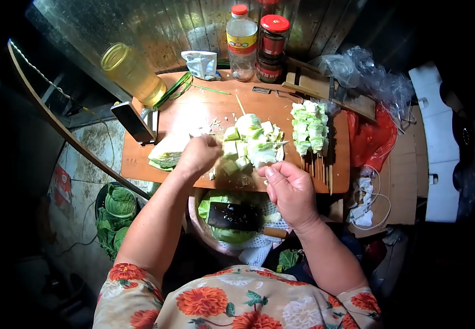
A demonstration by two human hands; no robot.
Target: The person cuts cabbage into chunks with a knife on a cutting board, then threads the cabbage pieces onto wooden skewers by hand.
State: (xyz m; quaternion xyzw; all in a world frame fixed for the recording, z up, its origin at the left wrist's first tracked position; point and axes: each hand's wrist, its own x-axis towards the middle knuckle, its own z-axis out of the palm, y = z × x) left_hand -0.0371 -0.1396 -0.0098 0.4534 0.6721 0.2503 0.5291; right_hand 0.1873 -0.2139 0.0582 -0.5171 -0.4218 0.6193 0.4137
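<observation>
Pale green cut cabbage pieces (239,148) lie heaped at the middle of the brown wooden board (221,90). A skewer with cabbage pieces threaded on it (260,151) leans over the heap. My right hand (288,189) is closed at its near end, thumb against forefinger. At the left of the heap is my left hand (201,156), fingers curled down; anything between them is hidden. Beside my left wrist rests a larger cut piece of cabbage (169,151). Several loaded cabbage skewers (310,129) lie side by side at the right, bare stick ends toward me.
At the back stand a jar of yellow liquid (133,74), a clear bottle (242,49) and red-lidded jars (273,44). A phone (133,123) leans at the left. Below the board, a cleaver (233,216) lies over a basin. Whole cabbages (120,202) sit lower left.
</observation>
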